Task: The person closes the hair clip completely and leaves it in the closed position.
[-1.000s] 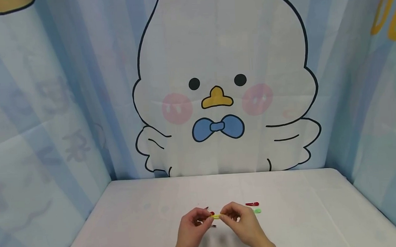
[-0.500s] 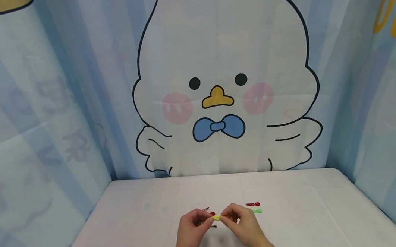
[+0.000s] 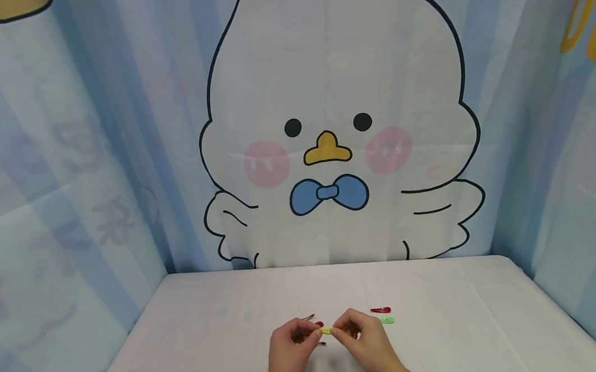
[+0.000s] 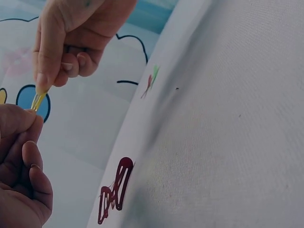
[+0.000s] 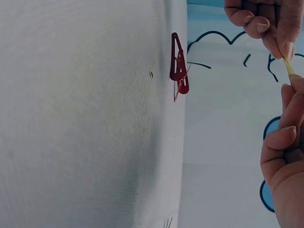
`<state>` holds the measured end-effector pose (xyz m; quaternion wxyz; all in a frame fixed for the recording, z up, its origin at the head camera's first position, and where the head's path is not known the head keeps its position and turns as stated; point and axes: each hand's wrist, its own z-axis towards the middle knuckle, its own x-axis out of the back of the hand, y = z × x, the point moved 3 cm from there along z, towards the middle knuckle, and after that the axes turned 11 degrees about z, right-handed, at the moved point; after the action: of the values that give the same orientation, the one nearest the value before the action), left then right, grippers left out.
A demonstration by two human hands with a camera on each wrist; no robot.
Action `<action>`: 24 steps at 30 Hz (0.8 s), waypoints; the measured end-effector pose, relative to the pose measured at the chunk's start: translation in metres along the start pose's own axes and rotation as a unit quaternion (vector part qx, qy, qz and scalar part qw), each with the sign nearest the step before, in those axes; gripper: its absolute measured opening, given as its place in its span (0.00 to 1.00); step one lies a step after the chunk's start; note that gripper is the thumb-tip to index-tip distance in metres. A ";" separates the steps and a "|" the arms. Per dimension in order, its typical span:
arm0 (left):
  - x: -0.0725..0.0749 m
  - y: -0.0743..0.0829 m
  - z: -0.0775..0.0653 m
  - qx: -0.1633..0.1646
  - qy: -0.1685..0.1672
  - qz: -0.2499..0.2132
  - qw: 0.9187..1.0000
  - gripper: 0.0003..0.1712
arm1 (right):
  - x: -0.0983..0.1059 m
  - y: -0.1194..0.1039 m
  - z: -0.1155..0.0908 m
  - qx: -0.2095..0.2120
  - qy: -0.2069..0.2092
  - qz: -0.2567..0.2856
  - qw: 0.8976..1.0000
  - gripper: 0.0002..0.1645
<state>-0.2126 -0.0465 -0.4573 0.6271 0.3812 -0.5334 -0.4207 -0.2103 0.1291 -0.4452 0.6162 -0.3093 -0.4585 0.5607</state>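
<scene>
Left hand [image 3: 290, 348] and right hand [image 3: 365, 341] pinch a yellow hair clip [image 3: 326, 331] at opposite ends, raised over the desk [image 3: 210, 336], perhaps to keep it steady. Beyond the left hand lie dark red clips [image 4: 125, 164]; past the right, a green clip [image 3: 388, 320], then a lone red clip [image 3: 386, 309], seemingly to leave working space.

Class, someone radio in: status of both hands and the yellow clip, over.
Left hand and right hand pinching opposite ends of yellow hair clip. Held above table. Nothing visible blocking it; green clip lies beyond right hand.
</scene>
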 end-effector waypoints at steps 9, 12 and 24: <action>-0.004 0.000 -0.003 -0.013 0.038 0.012 0.999 0.06 | -0.004 0.000 -0.001 0.033 0.013 -0.001 0.999 0.11; -0.004 -0.001 -0.003 -0.017 0.039 -0.005 0.999 0.06 | -0.004 0.000 0.000 0.036 0.015 -0.008 0.999 0.10; -0.004 -0.007 0.002 -0.010 0.027 -0.028 0.999 0.06 | -0.002 -0.002 0.000 0.065 -0.013 -0.048 0.997 0.11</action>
<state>-0.2153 -0.0455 -0.4646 0.6335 0.4007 -0.5008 -0.4329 -0.2098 0.1265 -0.4442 0.6549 -0.2386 -0.4432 0.5637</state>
